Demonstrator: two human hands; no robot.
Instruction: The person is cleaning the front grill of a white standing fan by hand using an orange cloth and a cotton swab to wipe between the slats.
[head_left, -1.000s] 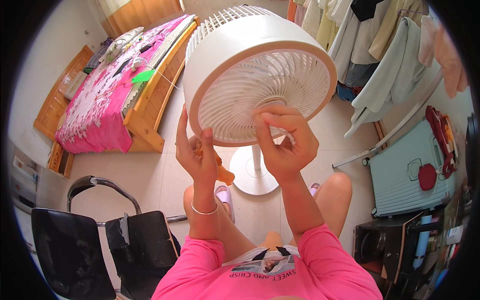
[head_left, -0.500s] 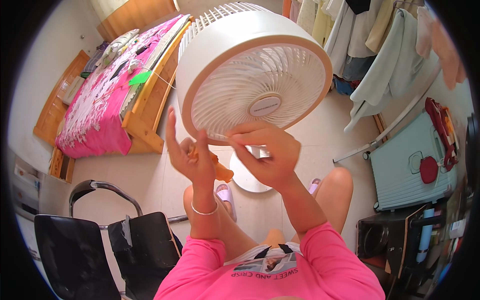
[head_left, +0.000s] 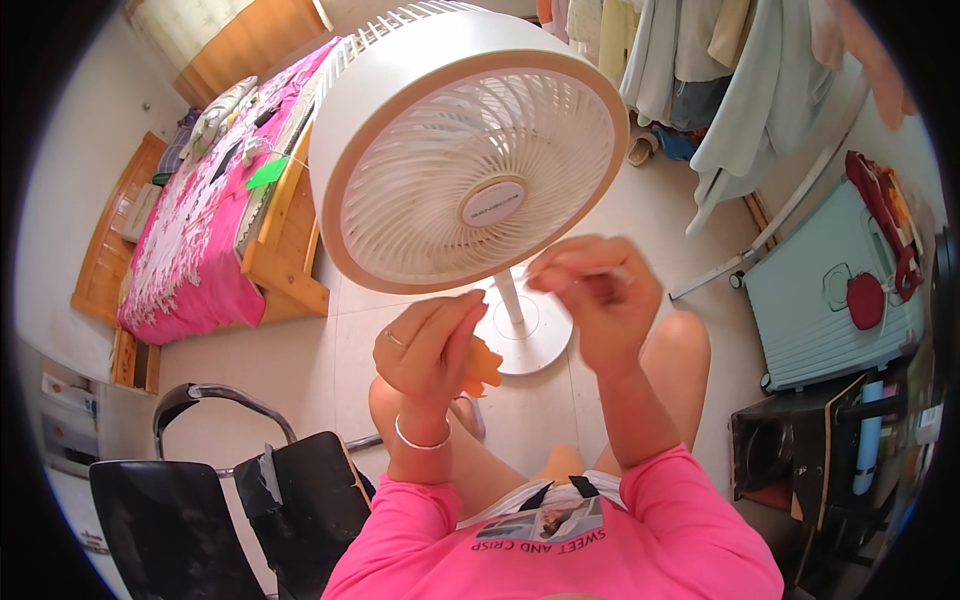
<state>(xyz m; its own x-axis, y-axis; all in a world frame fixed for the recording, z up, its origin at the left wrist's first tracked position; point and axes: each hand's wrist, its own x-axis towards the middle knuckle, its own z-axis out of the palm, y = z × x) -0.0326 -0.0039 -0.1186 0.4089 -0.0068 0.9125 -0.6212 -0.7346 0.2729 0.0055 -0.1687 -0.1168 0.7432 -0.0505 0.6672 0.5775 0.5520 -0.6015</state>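
Observation:
My left hand (head_left: 425, 345), with a ring and a bracelet, has its thumb and fingers drawn together in a pinch. A soft-looking orange thing with ragged edges (head_left: 485, 366) is held in its palm, mostly hidden by the fingers. Off to the right and slightly higher, my right hand (head_left: 608, 300) is closed with its fingertips pinched. Motion smears it, and what it holds is too small to make out. Both hands are just below the round grille of a white standing fan (head_left: 415, 215), apart from each other.
The fan's round base (head_left: 525, 345) stands on the tiled floor between my legs. At left are a bed with a pink cover (head_left: 200, 240) and a black chair (head_left: 165, 525). Hanging clothes (head_left: 740, 120) and a pale green suitcase (head_left: 820, 320) are at right.
My hands were close together before the grille; now they are apart, the right one moved rightward. My left fingers, spread before, have come together. The fan appears farther left as the view shifted.

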